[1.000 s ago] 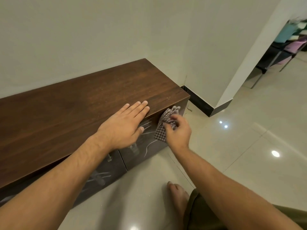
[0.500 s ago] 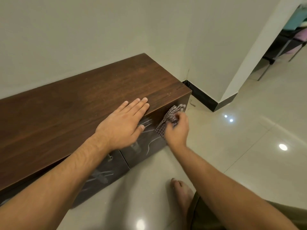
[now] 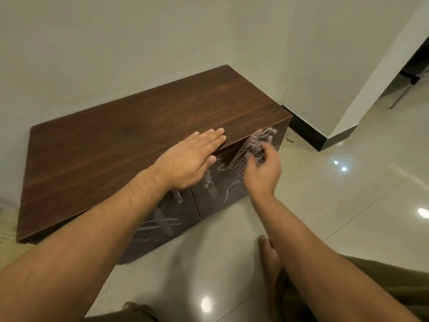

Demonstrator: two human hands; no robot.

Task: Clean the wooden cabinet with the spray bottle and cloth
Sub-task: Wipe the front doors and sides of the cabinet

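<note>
Moved: view has pulled back, whole cabinet (image 3: 139, 145) top shows now, so wiping goes on
Cabinet: low, against the wall, dark patterned doors
Left hand (image 3: 190, 159): flat, fingers spread, bracing the top edge
Right hand (image 3: 262, 173): gripping checked cloth (image 3: 248, 152) on the right door
Spray bottle: not visible
Writing: none readable

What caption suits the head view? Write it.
Right hand wipes cabinet front with checked cloth; left hand flat on top.
</note>
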